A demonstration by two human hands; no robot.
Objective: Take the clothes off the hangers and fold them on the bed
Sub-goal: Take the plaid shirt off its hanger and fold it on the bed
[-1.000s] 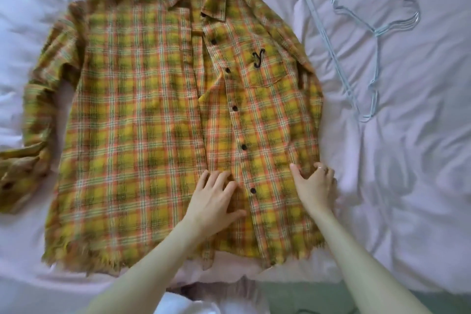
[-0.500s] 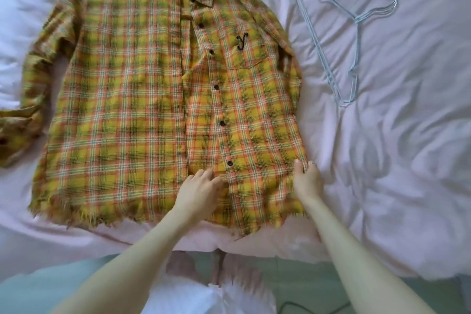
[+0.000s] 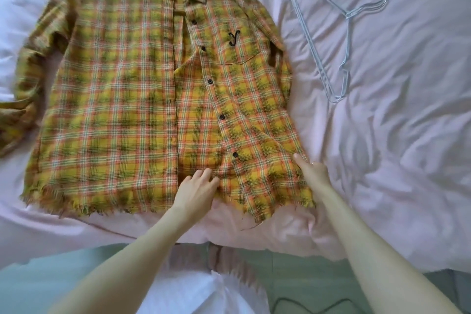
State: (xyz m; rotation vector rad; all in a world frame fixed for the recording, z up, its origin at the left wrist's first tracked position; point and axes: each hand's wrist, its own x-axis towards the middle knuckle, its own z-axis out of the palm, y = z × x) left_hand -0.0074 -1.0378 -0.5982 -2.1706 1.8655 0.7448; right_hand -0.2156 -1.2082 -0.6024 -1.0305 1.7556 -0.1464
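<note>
At 6 o'clock, nearest, the left hand (image 3: 197, 190) rests curled at the open front hem, whether pinching cloth I cannot tell; the right hand (image 3: 311, 171) at 5 o'clock pinches the side edge of the plaid shirt (image 3: 122, 89), which lies face-up, unbuttoned, across the bed (image 3: 407, 160) from centre to 11 o'clock. It looks light, soft and floppy; hems and seams give the best hold. Wire hangers (image 3: 339, 33) lie apart at 1 o'clock, with open sheet beyond them

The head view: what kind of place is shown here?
Most likely a bedroom at home. A plaid shirt lies spread on a bed with pale pink bedding, and wire hangers lie on the bedding beside the shirt.
</note>
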